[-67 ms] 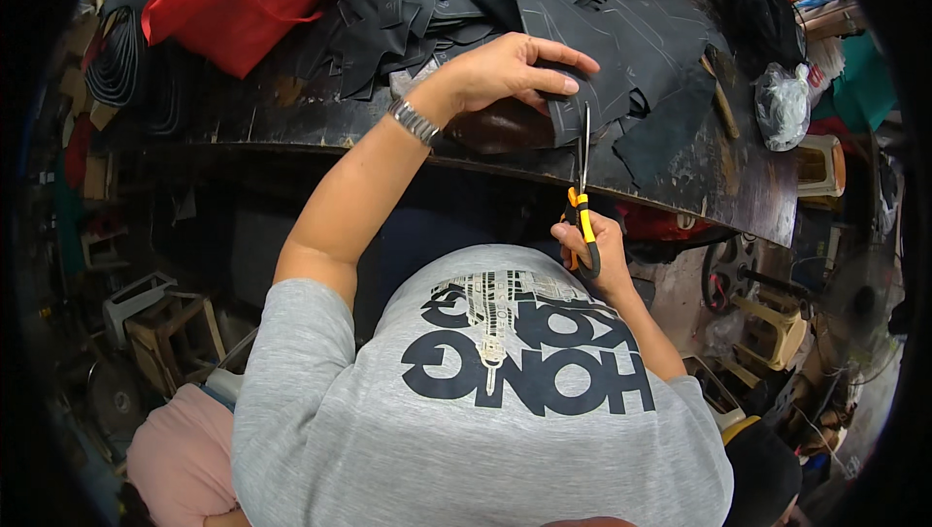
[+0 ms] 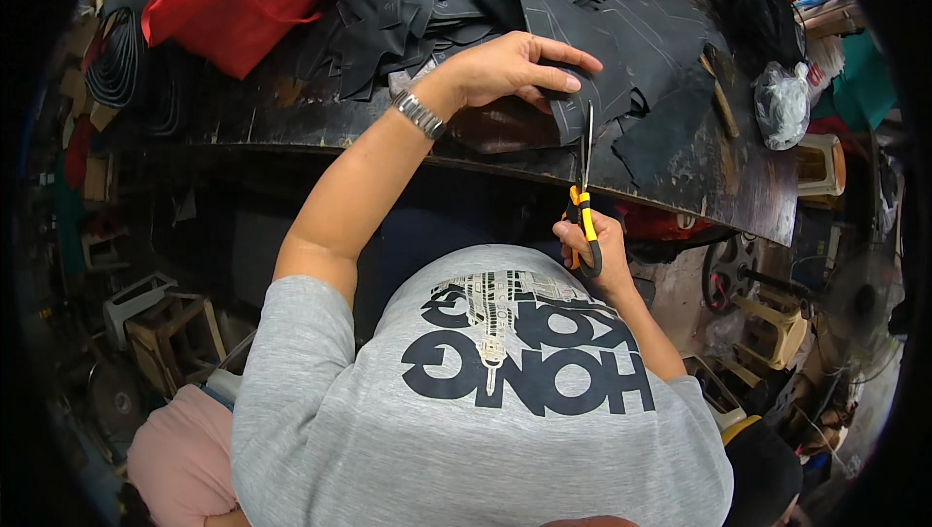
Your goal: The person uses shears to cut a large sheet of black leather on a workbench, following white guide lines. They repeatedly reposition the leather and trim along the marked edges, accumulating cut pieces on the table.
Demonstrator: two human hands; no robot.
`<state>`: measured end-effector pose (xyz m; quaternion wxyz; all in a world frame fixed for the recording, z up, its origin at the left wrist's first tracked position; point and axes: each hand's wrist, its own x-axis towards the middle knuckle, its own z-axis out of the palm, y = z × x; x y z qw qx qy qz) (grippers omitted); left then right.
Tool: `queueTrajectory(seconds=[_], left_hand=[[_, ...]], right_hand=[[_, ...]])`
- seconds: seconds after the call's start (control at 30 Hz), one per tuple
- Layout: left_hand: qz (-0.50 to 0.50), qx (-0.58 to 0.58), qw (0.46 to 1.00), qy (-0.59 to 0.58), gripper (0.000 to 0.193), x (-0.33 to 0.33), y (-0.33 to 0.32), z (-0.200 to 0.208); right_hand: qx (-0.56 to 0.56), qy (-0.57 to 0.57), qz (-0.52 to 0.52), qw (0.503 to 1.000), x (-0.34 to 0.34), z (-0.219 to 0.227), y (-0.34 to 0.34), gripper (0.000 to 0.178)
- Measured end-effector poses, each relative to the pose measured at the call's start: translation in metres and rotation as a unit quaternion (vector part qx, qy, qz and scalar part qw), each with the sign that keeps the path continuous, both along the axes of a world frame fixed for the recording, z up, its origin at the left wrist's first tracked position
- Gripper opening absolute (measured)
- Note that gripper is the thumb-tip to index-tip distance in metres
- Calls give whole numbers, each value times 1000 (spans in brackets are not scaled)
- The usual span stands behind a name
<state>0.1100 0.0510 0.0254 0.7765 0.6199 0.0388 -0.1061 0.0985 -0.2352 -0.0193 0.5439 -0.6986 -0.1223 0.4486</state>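
Observation:
My left hand (image 2: 529, 73) lies palm down on a black sheet (image 2: 607, 37) with pale marked outlines, its fingers stretched out and spread. A metal watch is on that wrist. My right hand (image 2: 604, 247), at the table's front edge, is closed round the yellow-and-black handles of a pair of scissors (image 2: 587, 212). The long blades point away from me, reaching the sheet's near edge just right of my left fingertips. Whether the blades grip the sheet I cannot tell. Under my left palm shows a glossy dark-brown surface (image 2: 500, 129).
Black cut pieces (image 2: 388, 13) lie heaped at the far left, beside a red bag (image 2: 238, 8). A wooden-handled tool (image 2: 720, 100), a clear plastic bag (image 2: 782, 105) and a black bag (image 2: 757, 13) are on the right. At lower left sits another person in pink (image 2: 183, 449).
My left hand and the near part of the black sheet have shifted very slightly to the right. The scissors have moved a touch the same way.

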Motion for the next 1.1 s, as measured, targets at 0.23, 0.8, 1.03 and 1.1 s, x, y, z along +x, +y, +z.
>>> queueTrajectory(seconds=[0.23,0.8,1.03,1.1], left_hand=[[66,20,991,-115,42,23,-27,-6],[432,-50,842,-319,70,8,-86,-20],[401,-35,882,-246,59,2,-88,-22],[404,-33,879,-251,60,-1,-94,-21]], right_hand=[[65,53,-71,994,6,-5,-1,25],[119,49,-13,992,1,3,15,41],[127,59,-17,990,2,5,22,40],[153,62,-35,986,8,6,28,41]])
